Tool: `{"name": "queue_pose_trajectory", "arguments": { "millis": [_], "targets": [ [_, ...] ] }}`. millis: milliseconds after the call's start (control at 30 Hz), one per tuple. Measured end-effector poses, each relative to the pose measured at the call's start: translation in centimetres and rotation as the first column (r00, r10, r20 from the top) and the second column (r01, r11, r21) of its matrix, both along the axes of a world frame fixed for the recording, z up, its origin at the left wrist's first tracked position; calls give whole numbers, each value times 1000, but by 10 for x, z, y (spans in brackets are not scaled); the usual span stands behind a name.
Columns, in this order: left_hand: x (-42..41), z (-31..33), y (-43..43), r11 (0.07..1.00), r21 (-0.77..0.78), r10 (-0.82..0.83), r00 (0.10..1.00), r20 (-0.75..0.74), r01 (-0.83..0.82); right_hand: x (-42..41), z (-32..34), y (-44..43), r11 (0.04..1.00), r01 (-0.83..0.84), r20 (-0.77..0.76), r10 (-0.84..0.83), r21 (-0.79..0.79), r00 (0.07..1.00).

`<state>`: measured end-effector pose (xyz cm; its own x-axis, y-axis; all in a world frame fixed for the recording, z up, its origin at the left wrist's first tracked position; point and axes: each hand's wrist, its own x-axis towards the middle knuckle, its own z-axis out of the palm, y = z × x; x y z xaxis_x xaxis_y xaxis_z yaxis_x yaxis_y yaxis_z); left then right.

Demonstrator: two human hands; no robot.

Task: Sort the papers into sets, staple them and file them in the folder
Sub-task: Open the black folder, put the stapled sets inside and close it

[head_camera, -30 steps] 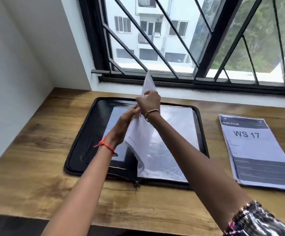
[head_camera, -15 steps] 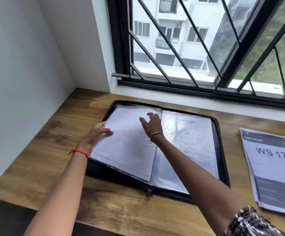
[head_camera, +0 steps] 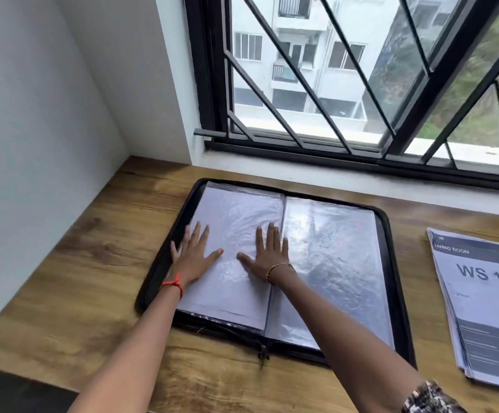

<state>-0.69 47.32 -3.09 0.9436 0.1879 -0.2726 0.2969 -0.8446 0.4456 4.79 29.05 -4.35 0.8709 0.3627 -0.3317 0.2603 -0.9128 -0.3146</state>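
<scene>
We see a black zip folder [head_camera: 389, 234] lying open flat on the wooden desk [head_camera: 93, 263], w/ its far edge close to the window sill. Inside are clear plastic sleeves; the left page [head_camera: 236, 216] holds white paper under the plastic, the right page [head_camera: 331, 257] is shiny w/ window glare. The zip pull [head_camera: 262, 354] hangs at the near edge, at the spine.

Both hands lie flat on the left page, palms down, fingers spread, gripping nothing. The left hand [head_camera: 194, 257] sits near the page's outer edge, little finger just about at the black rim; a red thread [head_camera: 173, 284] is tied round that wrist. The right hand [head_camera: 269, 254] presses next to the spine, thumb pointing toward the left hand's thumb, a thin gap of page between the two thumbs. A slim bracelet [head_camera: 278, 268] is on the right wrist, and a patterned sleeve [head_camera: 430, 397] shows at the bottom of the view.

To the right of the folder, apart from it, a stack of printed papers [head_camera: 486, 317] lies on the desk. Top sheet reads "WS 17" in large type, w/ a dark header band & grey blocks lower down; small text is too blurred to read.

Behind the desk is a window w/ black metal grille [head_camera: 287, 64].
</scene>
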Motion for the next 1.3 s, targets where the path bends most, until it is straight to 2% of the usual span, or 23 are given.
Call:
{"name": "queue_pose_trajectory", "arguments": {
  "millis": [100, 200, 300, 400, 500, 667, 767, 900, 1067, 1300],
  "targets": [
    [-2, -11, -3, 992, 126, -28, 999, -19, 30, 2, -1, 0, 1000, -9, -16, 9, -17, 1000],
    [-3, -13, -5, 987, 160, -8, 1000, -6, 9, 4, 1, -4, 999, -37, -42, 37, 3, 998],
    [1, -11, -14, 975, 206, 77, 996, 42, -84, 9, 9, -15, 996, -70, -81, 75, 60, 994],
    [13, -1, -36, 952, 224, 175, 973, 153, -207, 15, 18, -33, 983, -49, -75, 63, 180, 995],
    [28, 11, -71, 968, 163, 155, 963, 219, -193, 14, 20, -63, 959, 18, 17, -24, 283, 1000],
    [50, 27, -151, 1000, -7, -25, 945, 326, 29, 10, 21, -137, 940, 187, 71, -215, 284, 974],
    [60, 35, -207, 976, -90, -149, 908, 392, 199, 7, 29, -189, 915, 288, 89, -324, 281, 942],
    [62, 46, -278, 920, -185, -236, 865, 443, 346, 2, 42, -255, 885, 414, 117, -444, 212, 888],
    [57, 49, -362, 845, -299, -320, 866, 383, 444, -12, 49, -344, 822, 536, 178, -567, 194, 804],
    [58, 32, -443, 847, -361, -340, 919, 197, 391, -19, 40, -449, 742, 658, 223, -669, 132, 709]
  ]
}}
